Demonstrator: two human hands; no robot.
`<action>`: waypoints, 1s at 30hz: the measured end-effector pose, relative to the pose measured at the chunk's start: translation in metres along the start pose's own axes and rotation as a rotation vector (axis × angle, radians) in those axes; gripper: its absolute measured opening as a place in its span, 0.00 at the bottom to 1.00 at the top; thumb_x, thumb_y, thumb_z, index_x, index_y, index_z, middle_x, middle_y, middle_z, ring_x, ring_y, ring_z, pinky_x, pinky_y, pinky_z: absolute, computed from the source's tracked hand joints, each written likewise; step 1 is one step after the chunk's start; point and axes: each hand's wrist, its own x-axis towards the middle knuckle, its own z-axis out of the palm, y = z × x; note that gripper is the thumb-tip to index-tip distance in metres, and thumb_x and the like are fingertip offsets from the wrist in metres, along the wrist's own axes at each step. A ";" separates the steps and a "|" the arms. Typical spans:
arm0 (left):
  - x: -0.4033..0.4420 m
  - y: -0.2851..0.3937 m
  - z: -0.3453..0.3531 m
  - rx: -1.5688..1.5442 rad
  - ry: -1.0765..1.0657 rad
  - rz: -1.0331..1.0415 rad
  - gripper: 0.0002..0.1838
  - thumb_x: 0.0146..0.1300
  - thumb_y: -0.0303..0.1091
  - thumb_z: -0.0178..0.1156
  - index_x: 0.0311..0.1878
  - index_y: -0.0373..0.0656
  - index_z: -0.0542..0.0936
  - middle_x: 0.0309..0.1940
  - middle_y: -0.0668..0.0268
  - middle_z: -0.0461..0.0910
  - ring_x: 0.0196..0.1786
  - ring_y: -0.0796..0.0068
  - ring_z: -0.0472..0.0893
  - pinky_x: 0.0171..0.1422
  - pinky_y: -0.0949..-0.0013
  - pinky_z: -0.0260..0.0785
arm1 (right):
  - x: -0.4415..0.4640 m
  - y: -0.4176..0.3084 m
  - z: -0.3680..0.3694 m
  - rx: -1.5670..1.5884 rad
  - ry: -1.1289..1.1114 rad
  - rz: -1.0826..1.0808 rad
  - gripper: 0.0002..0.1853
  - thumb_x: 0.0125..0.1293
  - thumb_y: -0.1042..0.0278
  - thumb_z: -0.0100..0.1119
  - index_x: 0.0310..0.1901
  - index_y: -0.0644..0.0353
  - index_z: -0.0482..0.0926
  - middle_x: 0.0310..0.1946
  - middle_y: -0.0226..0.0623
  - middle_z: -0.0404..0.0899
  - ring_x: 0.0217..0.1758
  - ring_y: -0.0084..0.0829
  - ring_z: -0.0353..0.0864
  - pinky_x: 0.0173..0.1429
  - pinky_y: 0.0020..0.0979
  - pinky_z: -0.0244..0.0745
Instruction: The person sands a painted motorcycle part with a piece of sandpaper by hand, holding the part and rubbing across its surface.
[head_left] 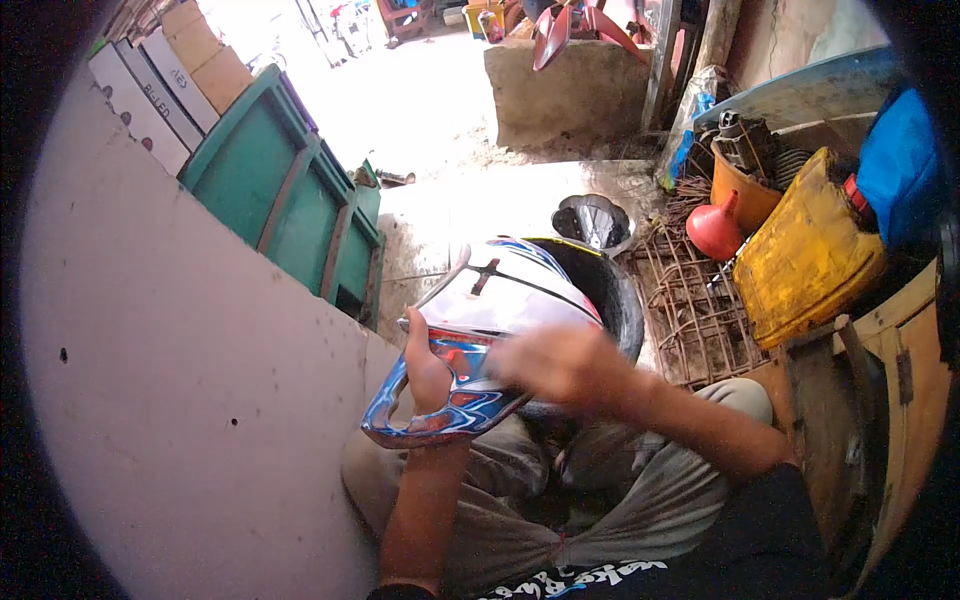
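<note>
A person in a dark shirt and grey trousers sits low down, with a shiny painted cover [525, 300] up in front of their knees. The cover is white on its big side, with a small dark cross shape, and it has blue and red swirls on the end close to the person. The left hand [430, 380] has hold of this swirly end, with the thumb up by its edge. Its other fingers are mostly hidden, so I cannot tell how far they are bent. The right hand [565, 365] is over the cover, near the line where white meets the swirls. It is blurry and looks curled, and I cannot tell if it holds anything. A black tub [628, 320] sits just behind the cover. On the right are a wire rack [700, 325], a red funnel [713, 232] and a dirty yellow jug [805, 265]. A green cupboard [245, 165] is on the left.
</note>
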 end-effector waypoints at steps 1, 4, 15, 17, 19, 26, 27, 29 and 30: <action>-0.001 0.000 -0.001 0.010 -0.011 -0.002 0.33 0.81 0.60 0.45 0.59 0.35 0.80 0.45 0.62 0.87 0.32 0.78 0.85 0.27 0.78 0.75 | -0.003 0.026 0.006 -0.005 0.009 0.096 0.11 0.63 0.67 0.65 0.46 0.56 0.82 0.38 0.35 0.84 0.39 0.34 0.88 0.43 0.36 0.84; 0.001 -0.001 0.002 -0.038 0.013 -0.030 0.33 0.81 0.59 0.45 0.60 0.34 0.80 0.46 0.61 0.87 0.33 0.78 0.85 0.28 0.79 0.75 | 0.000 0.027 -0.001 -0.062 -0.086 0.171 0.10 0.63 0.68 0.65 0.44 0.59 0.83 0.42 0.40 0.86 0.41 0.35 0.89 0.44 0.36 0.85; 0.000 0.000 0.000 0.025 0.015 -0.011 0.33 0.82 0.59 0.43 0.59 0.34 0.80 0.45 0.61 0.87 0.35 0.75 0.85 0.30 0.75 0.76 | 0.002 -0.005 0.011 0.070 0.010 -0.035 0.10 0.65 0.67 0.63 0.47 0.57 0.84 0.45 0.40 0.86 0.46 0.34 0.89 0.47 0.35 0.87; 0.004 -0.003 -0.006 0.070 0.005 0.006 0.33 0.82 0.59 0.43 0.59 0.34 0.80 0.44 0.61 0.87 0.34 0.75 0.85 0.29 0.75 0.76 | 0.003 -0.024 0.008 0.159 0.142 -0.176 0.10 0.65 0.68 0.63 0.47 0.56 0.84 0.45 0.38 0.86 0.47 0.33 0.89 0.48 0.36 0.87; 0.005 -0.006 -0.009 0.032 0.041 -0.004 0.33 0.82 0.59 0.43 0.59 0.35 0.80 0.44 0.61 0.87 0.34 0.75 0.85 0.29 0.75 0.75 | 0.003 0.000 0.002 0.108 0.072 -0.062 0.09 0.64 0.67 0.64 0.46 0.57 0.84 0.43 0.40 0.87 0.45 0.35 0.89 0.47 0.36 0.86; 0.001 -0.001 -0.004 0.049 0.005 -0.004 0.32 0.81 0.58 0.45 0.59 0.34 0.80 0.47 0.58 0.87 0.44 0.68 0.86 0.46 0.67 0.80 | 0.003 -0.030 0.006 0.201 0.104 -0.138 0.08 0.67 0.69 0.59 0.45 0.56 0.84 0.44 0.33 0.86 0.50 0.34 0.88 0.55 0.38 0.85; 0.000 0.000 -0.003 0.031 0.012 -0.013 0.32 0.81 0.58 0.45 0.59 0.34 0.80 0.47 0.58 0.87 0.44 0.68 0.86 0.45 0.67 0.80 | 0.004 -0.027 0.005 0.210 0.061 -0.128 0.08 0.67 0.68 0.60 0.45 0.56 0.84 0.44 0.33 0.86 0.50 0.34 0.88 0.55 0.37 0.85; -0.002 -0.001 0.008 -0.073 0.035 -0.020 0.32 0.81 0.58 0.46 0.58 0.34 0.80 0.45 0.59 0.87 0.40 0.70 0.86 0.40 0.69 0.79 | 0.007 -0.003 0.000 0.160 0.031 -0.047 0.09 0.65 0.67 0.62 0.45 0.56 0.84 0.44 0.33 0.86 0.51 0.34 0.87 0.54 0.36 0.85; -0.002 -0.002 0.013 -0.159 0.051 -0.016 0.31 0.81 0.57 0.47 0.57 0.34 0.80 0.43 0.59 0.87 0.37 0.72 0.86 0.36 0.70 0.78 | 0.006 0.015 0.002 0.100 0.048 0.021 0.09 0.65 0.66 0.63 0.45 0.56 0.84 0.44 0.34 0.86 0.51 0.34 0.87 0.54 0.36 0.84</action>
